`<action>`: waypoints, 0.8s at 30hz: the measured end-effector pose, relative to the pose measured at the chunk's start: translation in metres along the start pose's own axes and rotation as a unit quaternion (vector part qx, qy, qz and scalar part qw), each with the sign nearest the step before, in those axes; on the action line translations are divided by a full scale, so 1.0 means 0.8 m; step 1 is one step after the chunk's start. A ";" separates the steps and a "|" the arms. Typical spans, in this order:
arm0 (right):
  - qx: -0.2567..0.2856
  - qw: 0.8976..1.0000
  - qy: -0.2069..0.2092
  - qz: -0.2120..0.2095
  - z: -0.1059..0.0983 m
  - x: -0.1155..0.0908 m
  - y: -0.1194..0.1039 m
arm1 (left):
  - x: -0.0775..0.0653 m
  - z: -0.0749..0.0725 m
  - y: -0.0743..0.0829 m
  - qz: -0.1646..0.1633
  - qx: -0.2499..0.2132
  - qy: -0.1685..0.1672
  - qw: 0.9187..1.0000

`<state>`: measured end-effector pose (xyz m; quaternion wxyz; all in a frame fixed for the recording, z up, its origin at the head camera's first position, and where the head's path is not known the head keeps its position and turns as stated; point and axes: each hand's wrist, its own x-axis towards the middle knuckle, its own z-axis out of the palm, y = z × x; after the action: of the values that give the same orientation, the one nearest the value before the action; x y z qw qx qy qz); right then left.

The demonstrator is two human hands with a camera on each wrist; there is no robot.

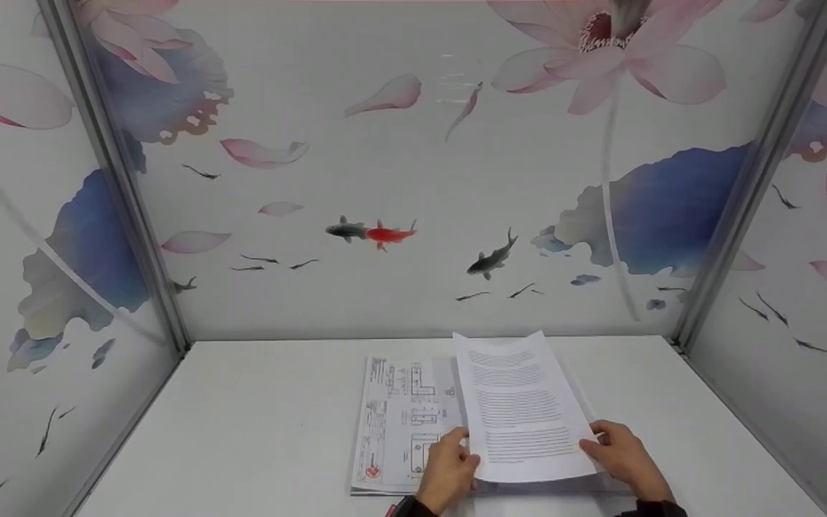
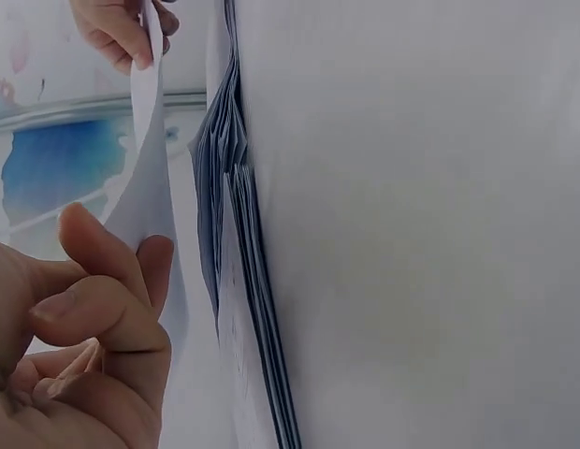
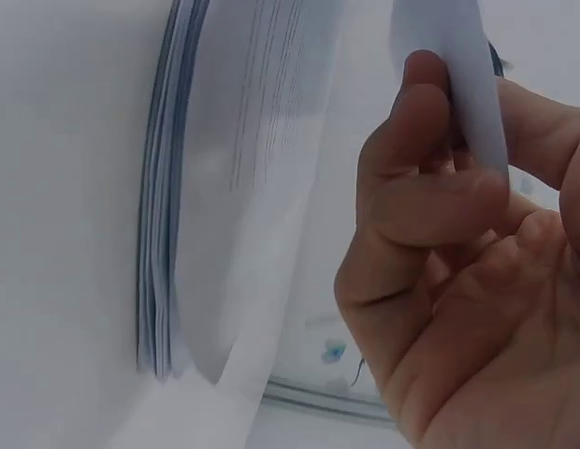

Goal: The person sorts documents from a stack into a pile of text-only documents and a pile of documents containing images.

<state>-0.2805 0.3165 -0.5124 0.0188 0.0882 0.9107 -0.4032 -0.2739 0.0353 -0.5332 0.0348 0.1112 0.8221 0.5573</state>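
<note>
Both hands hold up a white sheet of paper (image 1: 521, 402) covered in lines of printed text, its top leaning away from me. On the sheet's lower left edge, my left hand (image 1: 448, 467) pinches it between thumb and fingers. Opposite, at the lower right edge, my right hand (image 1: 622, 456) pinches it too, with the paper (image 3: 472, 94) between thumb and curled fingers in the right wrist view. Beneath lies a stack of papers (image 1: 377, 431), with printed technical drawings and a red round mark showing at its left. The raised sheet hides much of the stack.
The stack rests on a white table (image 1: 263, 431). In the left wrist view its layered edges (image 2: 262, 309) show side-on, some sheets fanned apart. White panels (image 1: 413, 172) painted with lotus flowers and fish enclose the table at back and sides, joined by grey metal posts (image 1: 115, 172).
</note>
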 end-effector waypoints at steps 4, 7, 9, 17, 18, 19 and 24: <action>-0.008 1.000 0.010 0.022 -0.010 -0.002 0.010 | 0.007 0.013 0.011 -0.022 0.022 -0.013 0.999; -0.012 0.999 0.017 0.034 -0.013 -0.003 0.015 | 0.011 0.022 0.017 -0.018 0.048 -0.013 0.999; -0.017 0.999 0.022 0.044 -0.013 -0.003 0.018 | 0.013 0.028 0.020 -0.009 0.077 -0.006 0.997; -0.052 0.995 0.011 0.081 -0.010 -0.001 0.028 | 0.014 0.044 0.019 -0.002 0.145 0.014 0.989; -0.052 0.995 0.008 0.086 -0.010 0.000 0.029 | 0.014 0.046 0.018 -0.003 0.148 0.012 0.989; -0.052 0.995 0.007 0.090 -0.009 0.000 0.031 | 0.014 0.047 0.018 -0.004 0.154 0.012 0.988; -0.059 0.993 0.004 0.100 -0.009 0.007 0.040 | 0.016 0.049 0.019 -0.009 0.189 0.015 0.982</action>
<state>-0.2803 0.3433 -0.5314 0.0605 0.1790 0.9197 -0.3442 -0.2775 0.0788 -0.5332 0.0054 0.1003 0.9140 0.3930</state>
